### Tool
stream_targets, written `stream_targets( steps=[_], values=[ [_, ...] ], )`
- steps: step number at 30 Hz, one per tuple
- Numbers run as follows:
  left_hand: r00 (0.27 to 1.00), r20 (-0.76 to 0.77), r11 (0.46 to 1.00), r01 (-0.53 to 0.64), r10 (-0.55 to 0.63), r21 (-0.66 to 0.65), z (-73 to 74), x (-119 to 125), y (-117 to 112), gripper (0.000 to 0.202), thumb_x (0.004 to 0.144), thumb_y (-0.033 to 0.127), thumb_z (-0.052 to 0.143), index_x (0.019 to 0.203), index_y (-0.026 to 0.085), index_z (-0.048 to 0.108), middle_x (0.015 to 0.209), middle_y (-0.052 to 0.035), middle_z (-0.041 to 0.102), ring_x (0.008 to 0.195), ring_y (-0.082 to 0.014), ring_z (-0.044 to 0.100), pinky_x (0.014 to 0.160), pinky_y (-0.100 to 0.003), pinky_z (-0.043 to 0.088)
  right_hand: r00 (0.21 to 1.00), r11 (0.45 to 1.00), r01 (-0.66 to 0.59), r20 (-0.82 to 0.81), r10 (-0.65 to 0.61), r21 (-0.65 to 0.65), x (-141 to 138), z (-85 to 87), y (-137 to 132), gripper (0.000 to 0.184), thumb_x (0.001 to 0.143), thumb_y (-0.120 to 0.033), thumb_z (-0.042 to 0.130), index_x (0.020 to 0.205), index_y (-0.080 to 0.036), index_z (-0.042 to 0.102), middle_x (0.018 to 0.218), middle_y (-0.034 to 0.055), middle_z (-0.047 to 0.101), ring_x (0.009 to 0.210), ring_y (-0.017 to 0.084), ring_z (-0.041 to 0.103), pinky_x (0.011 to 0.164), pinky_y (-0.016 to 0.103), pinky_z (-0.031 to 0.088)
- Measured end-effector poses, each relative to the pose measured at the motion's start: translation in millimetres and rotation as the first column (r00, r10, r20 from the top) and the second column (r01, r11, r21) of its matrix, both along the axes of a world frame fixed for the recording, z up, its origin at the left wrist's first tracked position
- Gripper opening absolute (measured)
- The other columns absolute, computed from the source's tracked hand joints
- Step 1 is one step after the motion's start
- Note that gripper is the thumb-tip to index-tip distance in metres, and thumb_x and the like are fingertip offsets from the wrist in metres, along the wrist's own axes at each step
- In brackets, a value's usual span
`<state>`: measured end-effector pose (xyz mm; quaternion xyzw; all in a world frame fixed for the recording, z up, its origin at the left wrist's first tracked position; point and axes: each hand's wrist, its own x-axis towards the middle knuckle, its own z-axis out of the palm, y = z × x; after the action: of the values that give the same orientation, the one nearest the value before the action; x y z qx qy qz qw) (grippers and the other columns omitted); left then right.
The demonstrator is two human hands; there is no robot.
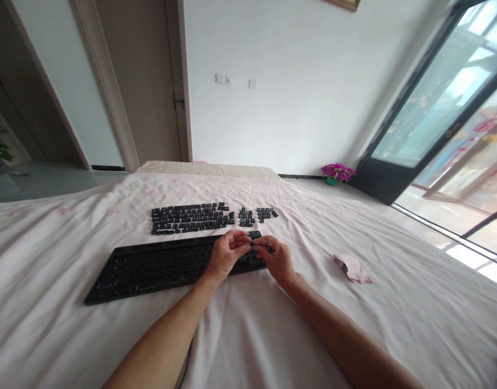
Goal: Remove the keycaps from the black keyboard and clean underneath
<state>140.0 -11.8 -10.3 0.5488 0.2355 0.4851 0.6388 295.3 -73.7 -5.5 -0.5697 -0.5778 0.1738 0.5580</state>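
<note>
A black keyboard [151,267] lies on the bedspread with most of its keycaps off, so its bare switch field shows. Above its right end my two hands meet, fingertips nearly touching. My left hand [227,253] is closed in a pinch on a small black piece [252,244] that looks like a keycap. My right hand [278,259] is closed around a thin, wire-like tool [266,242], whose tip reaches the same piece. Beyond the keyboard, loose black keycaps [191,219] lie in rows, with smaller groups of keycaps [246,217] to their right.
On the right a pink cloth [352,269] lies crumpled, with a thin stick running from it. A dark cable [186,362] passes by my left forearm. The pale bedspread [394,324] is wrinkled. Purple flowers [337,172] stand on the floor beyond.
</note>
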Motion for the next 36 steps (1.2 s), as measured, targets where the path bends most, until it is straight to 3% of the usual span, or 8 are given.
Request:
stream_targets(
  steps=[7,17,23,29,32,36],
  values=[
    [0.997,-0.047,0.996,-0.059,0.062,0.059,-1.5,0.8,-0.4,0.038,0.065,0.024,0.081,0.098,0.014,0.065,0.086,-0.0034,0.072,0.079,-0.0140,0.068,0.080,-0.027,0.054,0.999,0.995,-0.050,0.000,0.050,0.088,2.0,0.2,2.5,0.013,0.078,-0.032,0.069,0.082,-0.020,0.071,0.084,0.0035,0.071,0.068,0.016,0.062,0.061,0.026,0.052],
    [0.994,-0.081,0.994,-0.068,0.074,0.081,-2.4,1.4,-0.8,0.038,0.066,0.027,0.080,0.099,0.015,0.066,0.083,-0.0032,0.073,0.077,-0.0149,0.069,0.079,-0.027,0.054,0.998,1.000,-0.001,-0.062,0.000,-0.011,-0.3,-2.4,1.3,0.015,0.075,-0.034,0.071,0.079,-0.019,0.072,0.069,0.0004,0.067,0.055,0.012,0.056,0.053,0.024,0.048],
    [0.993,-0.099,0.996,-0.059,0.065,0.062,-3.9,2.3,0.8,0.039,0.067,0.027,0.079,0.102,0.015,0.065,0.084,-0.0031,0.072,0.078,-0.0143,0.068,0.077,-0.025,0.054,0.997,0.997,-0.025,-0.074,0.020,-0.072,2.7,-1.3,3.3,0.017,0.074,-0.034,0.070,0.083,-0.020,0.073,0.072,0.0004,0.068,0.054,0.012,0.057,0.051,0.023,0.049],
    [0.975,-0.198,0.994,-0.085,0.097,0.067,-3.8,4.8,-0.1,0.031,0.073,0.028,0.070,0.100,0.015,0.066,0.084,-0.0044,0.069,0.076,-0.0167,0.067,0.064,-0.024,0.055,0.988,0.974,0.155,0.030,-0.152,-0.166,62.6,10.4,33.1,0.022,0.071,-0.037,0.069,0.081,-0.019,0.074,0.075,0.0025,0.071,0.059,0.014,0.061,0.054,0.025,0.050],
    [0.958,-0.263,0.988,-0.076,0.110,0.133,-6.6,6.9,0.0,0.026,0.074,0.025,0.067,0.098,0.016,0.068,0.084,-0.0050,0.070,0.075,-0.0169,0.067,0.066,-0.025,0.054,0.951,0.920,0.279,0.213,-0.225,-0.276,98.6,12.3,57.6,0.024,0.071,-0.036,0.069,0.085,-0.019,0.075,0.072,0.0014,0.071,0.055,0.013,0.060,0.054,0.024,0.048],
    [0.943,-0.307,0.968,-0.051,0.128,0.247,-11.0,8.1,0.5,0.021,0.076,0.023,0.064,0.096,0.018,0.070,0.084,-0.0046,0.072,0.077,-0.0171,0.068,0.074,-0.027,0.054,0.931,0.894,0.314,0.290,-0.223,-0.321,120.6,6.7,85.6,0.022,0.071,-0.032,0.068,0.087,-0.018,0.075,0.070,0.0010,0.071,0.051,0.012,0.060,0.055,0.024,0.046]
  ],
)
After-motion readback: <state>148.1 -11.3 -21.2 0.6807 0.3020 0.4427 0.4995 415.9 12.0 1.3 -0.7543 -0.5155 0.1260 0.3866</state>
